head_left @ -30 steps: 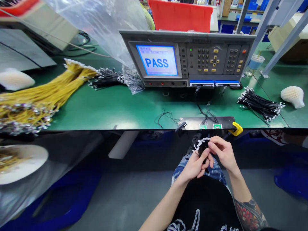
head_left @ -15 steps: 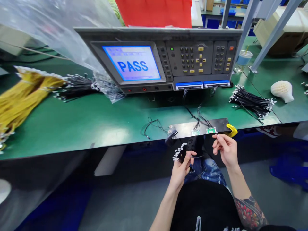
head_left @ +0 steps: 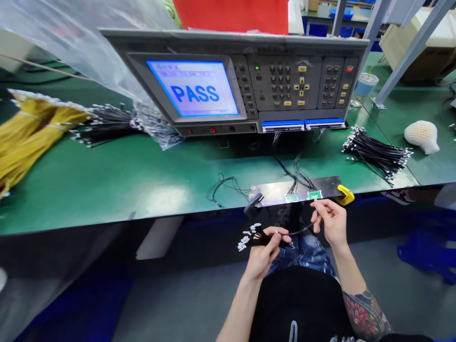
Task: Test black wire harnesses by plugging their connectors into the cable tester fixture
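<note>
My left hand is closed around a bundle of black cables, whose white connectors fan out on the left. One black cable runs from it across to my right hand. My right fingers pinch that cable's connector end just below the right green circuit board. Whether the connector touches the board I cannot tell. A second small circuit board lies to the left on the same metal bar. Black wires lead from both boards up to the cable tester, whose screen reads PASS.
A yellow-handled clamp and a dark clamp grip the bar at the table edge. Black cables lie at right beside a white netted object. Yellow cables lie far left. A cup stands behind.
My left hand has tilted its bundle leftward and shifted slightly down and left. The cable between my hands now shows. My right hand has moved slightly left, toward the right board.
</note>
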`<act>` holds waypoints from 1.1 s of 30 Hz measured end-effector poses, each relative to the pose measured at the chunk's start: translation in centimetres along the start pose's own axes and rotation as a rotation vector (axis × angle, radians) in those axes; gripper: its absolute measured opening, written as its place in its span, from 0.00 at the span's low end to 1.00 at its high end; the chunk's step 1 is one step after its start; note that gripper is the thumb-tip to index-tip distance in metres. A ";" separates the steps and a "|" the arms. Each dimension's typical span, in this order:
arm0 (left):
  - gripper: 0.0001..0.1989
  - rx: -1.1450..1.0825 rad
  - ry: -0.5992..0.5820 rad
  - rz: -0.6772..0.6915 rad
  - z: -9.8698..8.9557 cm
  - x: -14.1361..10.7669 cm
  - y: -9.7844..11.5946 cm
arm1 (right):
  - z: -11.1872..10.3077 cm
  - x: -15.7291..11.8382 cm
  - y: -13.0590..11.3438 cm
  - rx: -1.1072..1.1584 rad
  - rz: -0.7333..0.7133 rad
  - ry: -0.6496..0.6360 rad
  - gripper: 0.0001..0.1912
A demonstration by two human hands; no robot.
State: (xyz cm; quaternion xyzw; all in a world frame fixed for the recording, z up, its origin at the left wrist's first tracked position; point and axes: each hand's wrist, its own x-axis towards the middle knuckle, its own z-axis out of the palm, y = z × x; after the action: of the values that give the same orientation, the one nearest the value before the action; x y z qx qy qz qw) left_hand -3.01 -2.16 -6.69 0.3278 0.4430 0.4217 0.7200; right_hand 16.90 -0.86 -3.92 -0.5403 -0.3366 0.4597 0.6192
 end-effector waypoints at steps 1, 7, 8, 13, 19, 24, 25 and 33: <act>0.25 -0.008 -0.007 0.013 0.4 0.1 0.0 | 0.1 0.0 0.0 -0.011 -0.008 0.008 0.21; 0.23 -0.014 -0.010 0.110 2.6 0.7 1.0 | 0.2 0.0 -0.3 -0.092 -0.065 0.056 0.21; 0.23 -0.005 -0.013 0.100 3.0 0.7 1.2 | 0.2 0.0 -0.5 -0.110 -0.073 0.060 0.21; 0.24 0.044 -0.010 0.041 4.3 0.9 2.0 | 0.1 0.2 -0.8 -0.150 -0.085 0.044 0.18; 0.20 0.138 0.110 0.137 5.1 1.7 2.4 | 0.8 0.2 -0.6 -0.087 -0.094 0.082 0.15; 0.14 0.177 0.176 0.205 5.5 2.8 2.4 | 0.5 0.4 -0.4 -0.052 -0.086 0.049 0.14; 0.14 0.175 0.183 0.205 5.6 3.1 2.4 | 0.2 0.5 -0.3 -0.057 -0.078 0.020 0.15; 0.11 0.158 0.247 0.253 6.2 3.5 2.2 | -2.8 0.3 0.1 -0.087 -0.083 0.026 0.16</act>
State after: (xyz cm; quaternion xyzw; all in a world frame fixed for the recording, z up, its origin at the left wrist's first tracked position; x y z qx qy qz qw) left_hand 2.85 1.29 -3.62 0.3819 0.5151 0.5098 0.5735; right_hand 19.50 -1.59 -4.56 -0.5581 -0.3703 0.4115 0.6181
